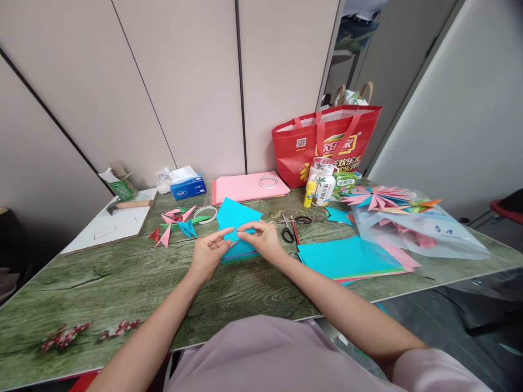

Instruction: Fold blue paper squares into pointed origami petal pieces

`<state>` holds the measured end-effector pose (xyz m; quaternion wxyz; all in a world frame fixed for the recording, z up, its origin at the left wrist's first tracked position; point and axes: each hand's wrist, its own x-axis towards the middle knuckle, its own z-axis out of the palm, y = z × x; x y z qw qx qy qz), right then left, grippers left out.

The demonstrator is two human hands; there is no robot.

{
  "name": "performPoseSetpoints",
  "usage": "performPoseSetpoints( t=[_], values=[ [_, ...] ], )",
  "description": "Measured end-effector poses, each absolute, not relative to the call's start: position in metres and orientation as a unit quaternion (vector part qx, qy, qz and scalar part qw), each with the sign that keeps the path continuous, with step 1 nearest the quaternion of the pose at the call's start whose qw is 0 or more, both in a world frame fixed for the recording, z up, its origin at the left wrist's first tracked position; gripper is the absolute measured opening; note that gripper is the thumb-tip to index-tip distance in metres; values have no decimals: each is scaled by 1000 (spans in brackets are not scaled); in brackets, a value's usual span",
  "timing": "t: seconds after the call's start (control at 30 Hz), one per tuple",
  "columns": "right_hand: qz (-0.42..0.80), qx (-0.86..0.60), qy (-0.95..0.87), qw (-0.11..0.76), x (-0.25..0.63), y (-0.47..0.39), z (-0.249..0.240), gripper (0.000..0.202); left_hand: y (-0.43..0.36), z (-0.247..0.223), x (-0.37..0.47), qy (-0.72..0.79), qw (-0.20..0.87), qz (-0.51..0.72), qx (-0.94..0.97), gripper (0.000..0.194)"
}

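A sheet of bright blue paper [237, 213] is held up in front of me over the table. My left hand [209, 251] pinches its near left edge between thumb and fingers. On the near right edge, my right hand [262, 238] has a pinch grip, its fingertips close to those of the left. Just below lies a small stack of blue and other coloured paper [243, 256], partly covered by the held sheet and the hands. Scissors [288, 227] with black handles and a red pencil [295, 233] lie to the right of my right hand.
Folded paper pieces [175, 222] and a tape roll [205, 214] lie left. Behind are a tissue box [188, 188], pink sheets [241, 188] and a red bag [292, 158]. Right are a glue stick [309, 195], blue sheets [343, 257] and a plastic bag [429, 234]. A hammer [131, 204] lies far left.
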<state>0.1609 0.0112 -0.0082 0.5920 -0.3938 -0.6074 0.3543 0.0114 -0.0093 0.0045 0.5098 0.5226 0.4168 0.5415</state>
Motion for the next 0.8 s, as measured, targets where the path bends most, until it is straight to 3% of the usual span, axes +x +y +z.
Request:
performPoseSetpoints(
  t=[0.23, 0.57, 0.8],
  values=[
    [432, -377, -588, 570, 160, 9, -10, 23, -9, 4, 10, 428, 464, 536, 561, 38],
    [408, -377, -603, 572, 159, 10, -12, 20, -9, -1, 12, 433, 463, 537, 556, 38],
    [393, -361, -618, 578, 158, 8, -11, 18, -13, -2, 13, 446, 403, 537, 592, 33]
  ],
)
